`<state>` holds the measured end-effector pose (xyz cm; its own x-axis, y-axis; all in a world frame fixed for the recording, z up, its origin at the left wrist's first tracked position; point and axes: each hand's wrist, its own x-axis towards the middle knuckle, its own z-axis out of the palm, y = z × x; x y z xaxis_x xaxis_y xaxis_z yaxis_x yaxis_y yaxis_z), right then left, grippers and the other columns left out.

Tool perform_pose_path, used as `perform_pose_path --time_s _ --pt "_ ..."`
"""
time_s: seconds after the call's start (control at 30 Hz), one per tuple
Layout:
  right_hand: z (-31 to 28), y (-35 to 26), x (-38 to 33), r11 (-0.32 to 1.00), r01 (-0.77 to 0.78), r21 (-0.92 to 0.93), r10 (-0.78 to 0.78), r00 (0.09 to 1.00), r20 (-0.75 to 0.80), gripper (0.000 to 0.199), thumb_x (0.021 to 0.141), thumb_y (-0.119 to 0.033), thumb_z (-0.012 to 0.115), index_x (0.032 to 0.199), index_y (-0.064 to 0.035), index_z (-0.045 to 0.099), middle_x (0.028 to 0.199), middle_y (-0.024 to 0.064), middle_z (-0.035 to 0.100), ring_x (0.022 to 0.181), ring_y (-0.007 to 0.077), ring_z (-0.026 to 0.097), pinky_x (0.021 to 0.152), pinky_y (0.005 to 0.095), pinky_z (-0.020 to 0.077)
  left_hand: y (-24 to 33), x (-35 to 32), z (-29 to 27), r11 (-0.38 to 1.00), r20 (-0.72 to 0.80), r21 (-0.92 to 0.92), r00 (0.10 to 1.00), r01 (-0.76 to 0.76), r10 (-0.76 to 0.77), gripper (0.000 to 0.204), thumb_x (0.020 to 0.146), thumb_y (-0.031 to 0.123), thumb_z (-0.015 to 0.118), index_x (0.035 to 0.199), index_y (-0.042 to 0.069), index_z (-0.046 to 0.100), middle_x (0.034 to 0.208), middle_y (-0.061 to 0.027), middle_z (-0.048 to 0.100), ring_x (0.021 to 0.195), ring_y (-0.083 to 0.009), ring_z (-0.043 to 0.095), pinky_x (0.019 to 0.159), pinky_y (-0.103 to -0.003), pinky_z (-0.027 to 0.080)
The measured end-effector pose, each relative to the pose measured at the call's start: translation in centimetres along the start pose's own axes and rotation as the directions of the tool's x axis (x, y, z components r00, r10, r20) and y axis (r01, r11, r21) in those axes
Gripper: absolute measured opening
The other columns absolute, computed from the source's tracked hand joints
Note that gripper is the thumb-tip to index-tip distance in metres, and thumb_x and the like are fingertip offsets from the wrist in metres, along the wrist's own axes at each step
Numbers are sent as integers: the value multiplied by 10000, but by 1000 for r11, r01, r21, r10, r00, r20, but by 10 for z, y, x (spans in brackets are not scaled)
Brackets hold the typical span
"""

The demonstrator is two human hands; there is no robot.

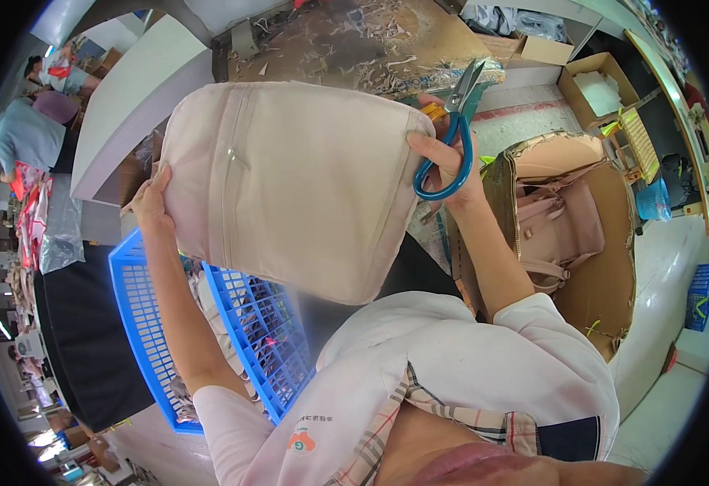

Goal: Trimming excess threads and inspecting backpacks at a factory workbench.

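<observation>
Stretched out in front of me is a pale beige-pink bag piece, with rounded corners, piped edges and a zipper running down its left part. My left hand grips its left edge. At its right edge my right hand pinches the fabric between thumb and fingers. The same hand carries scissors with blue handles around the fingers, their blades pointing up and away from the fabric. Behind that hand a small yellow object shows in part; I cannot make out its kind.
A worktable littered with scraps lies ahead. Below my left forearm stands a blue plastic basket holding scraps. At right, a large cardboard box contains pink bags. Another carton sits beyond it. People work at far left.
</observation>
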<state>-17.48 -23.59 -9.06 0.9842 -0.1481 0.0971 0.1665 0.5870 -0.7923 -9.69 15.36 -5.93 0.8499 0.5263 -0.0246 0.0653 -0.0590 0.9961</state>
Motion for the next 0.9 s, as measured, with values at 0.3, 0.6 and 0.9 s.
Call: perform_pose_path --time_s 0.3,0.6,0.9 --pt "-4 17 72 1000 -5 -8 5 999 -52 444 586 45 700 977 31 491 809 63 531 679 143 535 577 256 420 19 -9 -9 999 -65 36 998 -4 6 205 636 124 737 608 10 570 677 -81 600 594 -143 544 597 -252 438" --pt "19 14 106 989 -127 75 132 990 -53 402 579 64 700 914 20 482 750 68 524 654 174 549 570 274 435 22 1 -27 1000 -60 -1 998 3 -3 209 671 148 719 725 -18 604 782 -117 607 668 -173 567 649 -280 465" --pt "19 16 124 988 -119 98 119 993 -2 312 588 74 685 832 -3 505 724 56 532 625 172 548 568 279 451 40 -7 -14 998 -85 -45 996 -36 32 208 669 136 705 700 -33 589 736 -122 608 633 -172 567 621 -269 444"
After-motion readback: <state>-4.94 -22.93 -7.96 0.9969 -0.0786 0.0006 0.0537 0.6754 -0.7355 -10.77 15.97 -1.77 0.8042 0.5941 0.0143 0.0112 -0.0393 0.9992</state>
